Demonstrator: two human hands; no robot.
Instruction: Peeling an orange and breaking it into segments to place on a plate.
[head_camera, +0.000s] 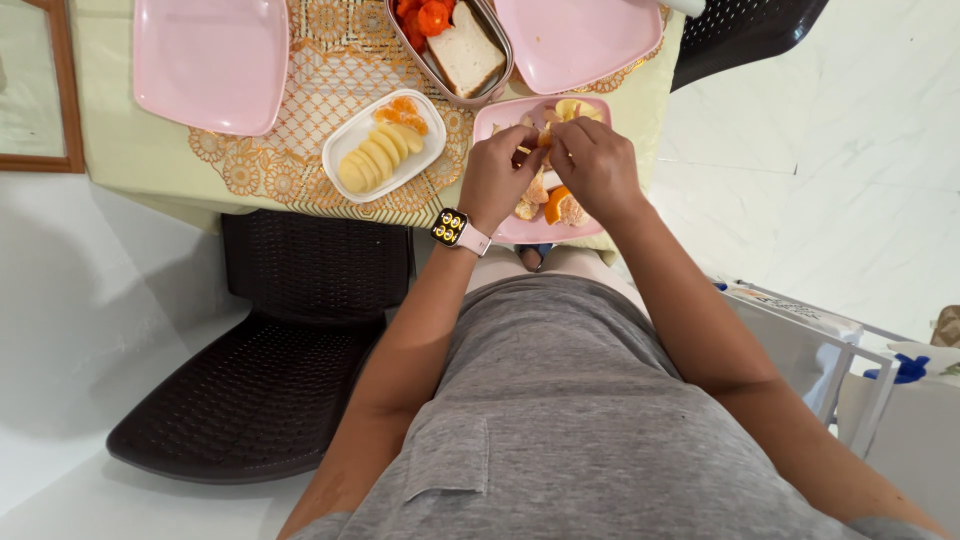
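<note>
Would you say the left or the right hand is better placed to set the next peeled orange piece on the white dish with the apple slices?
Left, probably: the left hand is nearer the white dish; the right hand would have to cross it.

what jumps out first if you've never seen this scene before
Both hands meet at the table's near edge: the left hand, a smartwatch on its wrist, and the right hand pinch a piece of orange over a pink plate of peel and segments. Left of it sits a white dish of sliced apple, with a dark woven chair below.
</note>
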